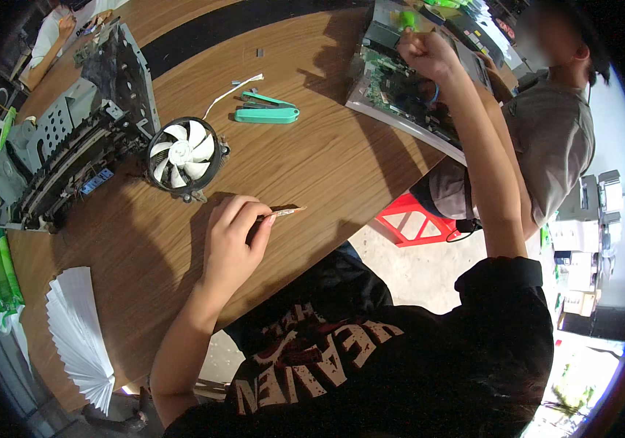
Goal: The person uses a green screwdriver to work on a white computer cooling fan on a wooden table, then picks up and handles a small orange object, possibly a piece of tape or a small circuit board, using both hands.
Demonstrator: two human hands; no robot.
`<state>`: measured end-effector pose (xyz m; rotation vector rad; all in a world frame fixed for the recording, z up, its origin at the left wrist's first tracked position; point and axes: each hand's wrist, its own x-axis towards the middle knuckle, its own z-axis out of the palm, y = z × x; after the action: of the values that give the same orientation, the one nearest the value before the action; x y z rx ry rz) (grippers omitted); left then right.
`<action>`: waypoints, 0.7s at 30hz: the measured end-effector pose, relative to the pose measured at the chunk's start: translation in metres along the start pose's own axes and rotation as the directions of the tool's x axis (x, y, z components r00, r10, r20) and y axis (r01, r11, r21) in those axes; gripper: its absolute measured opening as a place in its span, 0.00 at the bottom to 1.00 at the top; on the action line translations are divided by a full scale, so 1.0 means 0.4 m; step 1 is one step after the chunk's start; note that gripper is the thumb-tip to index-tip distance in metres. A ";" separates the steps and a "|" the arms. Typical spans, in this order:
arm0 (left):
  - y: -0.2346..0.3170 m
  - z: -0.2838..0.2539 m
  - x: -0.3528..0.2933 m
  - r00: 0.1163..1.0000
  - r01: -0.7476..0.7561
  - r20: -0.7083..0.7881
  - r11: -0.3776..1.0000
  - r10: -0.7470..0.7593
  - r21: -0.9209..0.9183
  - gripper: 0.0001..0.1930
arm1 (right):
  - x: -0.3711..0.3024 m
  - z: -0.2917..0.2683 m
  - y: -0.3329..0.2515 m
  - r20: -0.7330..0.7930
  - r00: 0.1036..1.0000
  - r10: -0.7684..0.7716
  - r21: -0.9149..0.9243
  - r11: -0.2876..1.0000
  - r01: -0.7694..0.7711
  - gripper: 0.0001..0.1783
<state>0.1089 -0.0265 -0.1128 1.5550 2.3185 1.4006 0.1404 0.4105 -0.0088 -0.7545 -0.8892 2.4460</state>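
My left hand (233, 232) is over the wooden table (312, 164), pinching a small, thin, pale strip with a brownish tip (288, 212); its exact kind is unclear. Beyond it is a white-bladed cooling fan (181, 152) in a black round frame. My right hand (426, 55), stretched to the far right, is closed above an opened device with a green circuit board (393, 82). A bright green piece (407, 18) shows just past its fingers. Whether they grip it I cannot make out.
A turquoise folding tool (267, 114) lies near a white cable (230, 93). An opened metal computer chassis (71, 139) stands at left, with a pleated white paper fan (78, 336) nearer. A co-worker (557, 139) sits at right by a red plastic stool (418, 220). Another person (53, 40) is far left.
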 end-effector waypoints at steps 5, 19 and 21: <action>-0.005 0.000 -0.006 1.000 0.025 0.011 1.000 -0.025 -0.015 0.04 | 0.012 -0.028 -0.036 0.269 0.963 -0.032 -0.027 0.999 0.041 0.10; -0.003 0.003 0.002 1.000 -0.001 -0.029 0.998 -0.001 -0.058 0.05 | 0.026 -0.096 -0.116 0.249 0.967 0.059 0.069 0.994 -0.079 0.10; -0.016 0.002 -0.005 0.999 -0.005 -0.035 0.999 0.004 -0.035 0.06 | 0.006 -0.070 -0.065 0.103 0.985 0.139 0.164 0.974 -0.155 0.10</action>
<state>0.1054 -0.0280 -0.1185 1.5401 2.2983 1.4728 0.1612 0.4429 -0.0100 -0.6733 -0.6644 2.6653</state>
